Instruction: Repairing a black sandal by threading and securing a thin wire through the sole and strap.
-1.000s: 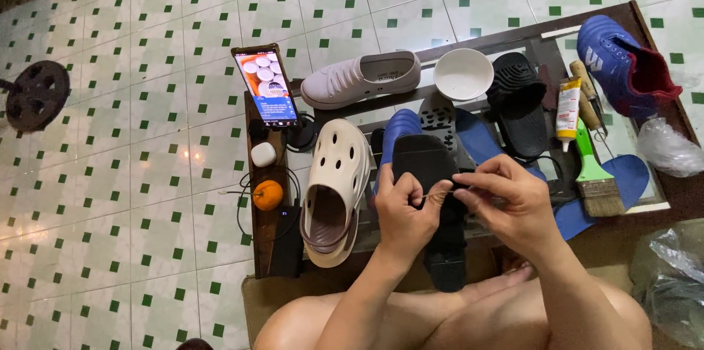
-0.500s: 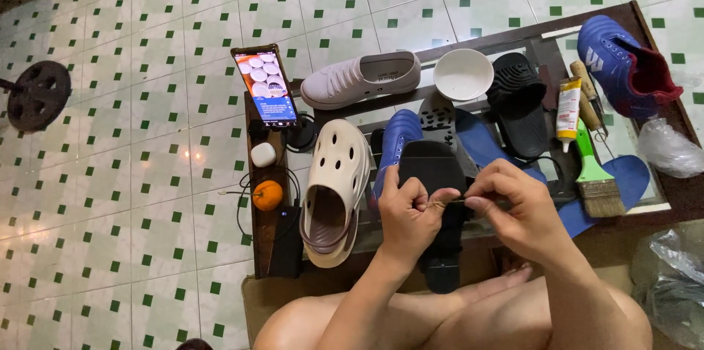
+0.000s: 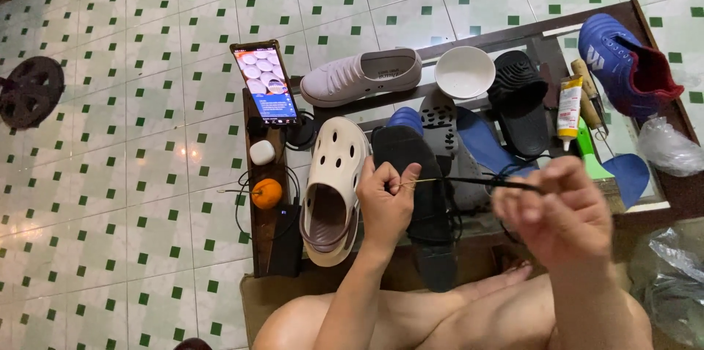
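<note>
Black thread being pulled taut between pinching left hand and blurred, closed right hand, over black sandal near table's front edge.

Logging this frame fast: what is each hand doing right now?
Left hand: closed, pinching one end of a thin thread.
Right hand: closed on the thread's other end, blurred.

Home shoe-repair spot: tiled floor, shoes, glue tube, brush.
</note>
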